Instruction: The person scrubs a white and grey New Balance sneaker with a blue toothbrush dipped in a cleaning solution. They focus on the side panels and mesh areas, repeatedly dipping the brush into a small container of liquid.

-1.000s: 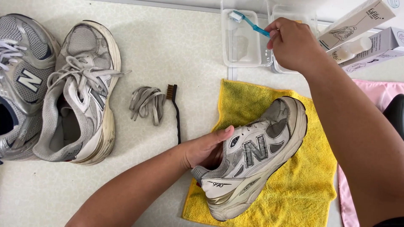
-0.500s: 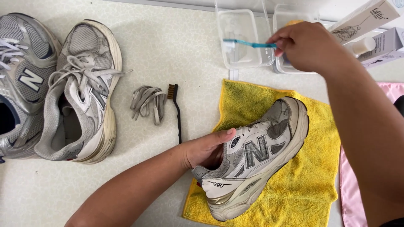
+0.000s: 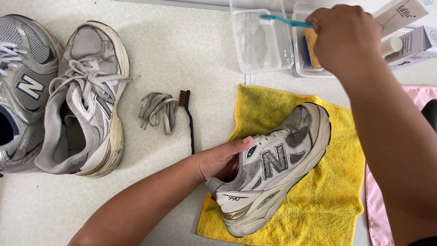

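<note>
Left hand: the left hand (image 3: 223, 159) is closed on the grey and white laceless mesh sneaker (image 3: 268, 171), fingers tucked inside the collar, thumb lying along the top edge.
Right hand: the right hand (image 3: 348, 38) is pinched shut on the handle of a turquoise plastic toothbrush (image 3: 284, 21), whose bristle end hangs over a clear plastic rectangular tub (image 3: 261, 41).
Sneaker's place: on its side on a yellow terry cloth (image 3: 318, 200) spread over the pale speckled worktop (image 3: 182, 54), sole turned away from the person.
Handling: probably light; the mesh upper looks soft and would give under pressure, the sole stiff. The collar or heel seems the firmest hold.
Toothbrush: thin, rigid, likely slippery if wet.
Nearby: a bundle of loose grey laces (image 3: 157, 109), touching a small black wire brush (image 3: 187, 118); two more worn grey sneakers (image 3: 86, 100) on the left.
</note>
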